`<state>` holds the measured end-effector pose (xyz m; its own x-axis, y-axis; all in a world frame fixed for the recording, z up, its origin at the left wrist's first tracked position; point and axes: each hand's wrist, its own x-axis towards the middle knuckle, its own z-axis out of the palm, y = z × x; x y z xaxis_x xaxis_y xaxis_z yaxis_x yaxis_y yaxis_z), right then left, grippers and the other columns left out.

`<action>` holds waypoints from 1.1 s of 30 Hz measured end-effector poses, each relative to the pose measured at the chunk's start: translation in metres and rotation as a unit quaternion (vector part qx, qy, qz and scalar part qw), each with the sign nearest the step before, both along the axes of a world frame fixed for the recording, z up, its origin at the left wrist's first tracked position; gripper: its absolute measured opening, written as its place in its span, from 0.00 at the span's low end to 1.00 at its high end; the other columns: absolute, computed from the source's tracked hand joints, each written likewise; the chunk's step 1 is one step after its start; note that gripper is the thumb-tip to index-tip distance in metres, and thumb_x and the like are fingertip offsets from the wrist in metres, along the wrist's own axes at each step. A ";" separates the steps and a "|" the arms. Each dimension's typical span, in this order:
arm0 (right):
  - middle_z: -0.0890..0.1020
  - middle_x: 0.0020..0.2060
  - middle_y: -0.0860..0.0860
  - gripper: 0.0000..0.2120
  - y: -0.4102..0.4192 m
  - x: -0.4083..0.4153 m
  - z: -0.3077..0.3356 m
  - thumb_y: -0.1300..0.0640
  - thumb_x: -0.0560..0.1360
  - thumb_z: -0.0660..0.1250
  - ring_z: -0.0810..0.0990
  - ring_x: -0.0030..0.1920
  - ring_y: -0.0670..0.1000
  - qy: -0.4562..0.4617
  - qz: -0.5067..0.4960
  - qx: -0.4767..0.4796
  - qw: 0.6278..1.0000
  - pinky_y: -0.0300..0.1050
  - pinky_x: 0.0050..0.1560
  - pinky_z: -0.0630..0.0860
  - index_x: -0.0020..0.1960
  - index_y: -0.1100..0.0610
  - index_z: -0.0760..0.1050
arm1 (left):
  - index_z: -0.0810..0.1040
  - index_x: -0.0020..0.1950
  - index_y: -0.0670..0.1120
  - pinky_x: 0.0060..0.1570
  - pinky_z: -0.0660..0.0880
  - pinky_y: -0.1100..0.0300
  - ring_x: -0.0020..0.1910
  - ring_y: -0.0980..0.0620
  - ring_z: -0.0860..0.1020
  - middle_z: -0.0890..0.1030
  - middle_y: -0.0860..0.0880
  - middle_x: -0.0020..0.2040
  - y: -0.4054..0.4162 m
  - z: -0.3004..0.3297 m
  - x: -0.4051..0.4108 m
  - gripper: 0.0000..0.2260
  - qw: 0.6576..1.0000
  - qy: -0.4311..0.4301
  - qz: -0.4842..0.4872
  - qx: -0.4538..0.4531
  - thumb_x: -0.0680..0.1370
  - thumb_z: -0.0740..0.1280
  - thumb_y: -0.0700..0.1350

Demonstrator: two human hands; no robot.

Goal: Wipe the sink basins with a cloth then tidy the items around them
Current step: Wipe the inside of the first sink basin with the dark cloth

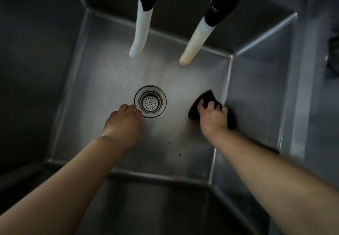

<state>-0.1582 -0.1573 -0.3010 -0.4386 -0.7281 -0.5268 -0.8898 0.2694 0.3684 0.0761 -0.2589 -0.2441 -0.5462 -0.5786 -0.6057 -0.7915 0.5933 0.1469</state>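
Both my arms reach down into a deep stainless steel sink basin (113, 73). My right hand (213, 117) grips a dark cloth (208, 96) and presses it on the basin floor close to the right wall. My left hand (123, 120) rests on the basin floor with its fingertips at the left rim of the round drain strainer (150, 101); its fingers are curled under and mostly hidden. It holds nothing that I can see.
Two white ribbed hoses with black tape hang down from the top, one (140, 36) left of centre and one (194, 45) right of centre. A few dark specks (179, 154) lie on the basin floor near me. The divider rim (300, 80) runs along the right.
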 end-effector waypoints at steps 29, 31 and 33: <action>0.67 0.65 0.59 0.21 -0.027 0.208 0.012 0.55 0.78 0.57 0.66 0.61 0.63 -0.248 0.045 -0.064 0.965 0.52 0.49 0.70 0.71 0.48 0.64 | 0.69 0.65 0.44 0.58 0.68 0.51 0.63 0.43 0.67 0.71 0.44 0.65 -0.035 0.031 0.120 0.14 0.999 -0.047 -0.007 0.012 0.81 0.55 0.46; 0.70 0.62 0.61 0.21 -0.031 0.224 0.012 0.56 0.76 0.62 0.70 0.58 0.64 -0.273 0.122 -0.055 0.953 0.52 0.46 0.71 0.69 0.50 0.68 | 0.68 0.65 0.44 0.59 0.68 0.51 0.64 0.43 0.67 0.71 0.44 0.64 -0.036 0.031 0.125 0.14 0.999 -0.050 -0.007 0.006 0.81 0.55 0.46; 0.78 0.48 0.62 0.21 -0.030 0.238 0.012 0.57 0.65 0.75 0.77 0.44 0.64 -0.302 0.210 -0.050 0.929 0.47 0.33 0.72 0.58 0.53 0.80 | 0.69 0.64 0.44 0.58 0.68 0.51 0.63 0.43 0.68 0.72 0.43 0.63 -0.036 0.031 0.129 0.14 0.999 -0.053 -0.010 -0.006 0.81 0.55 0.46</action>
<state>0.0801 -0.1871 -0.2893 0.2479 -0.8267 -0.5050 -0.9604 -0.1415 -0.2399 0.2054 -0.2953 -0.2134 -0.4915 -0.5755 -0.6536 -0.7896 0.6111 0.0558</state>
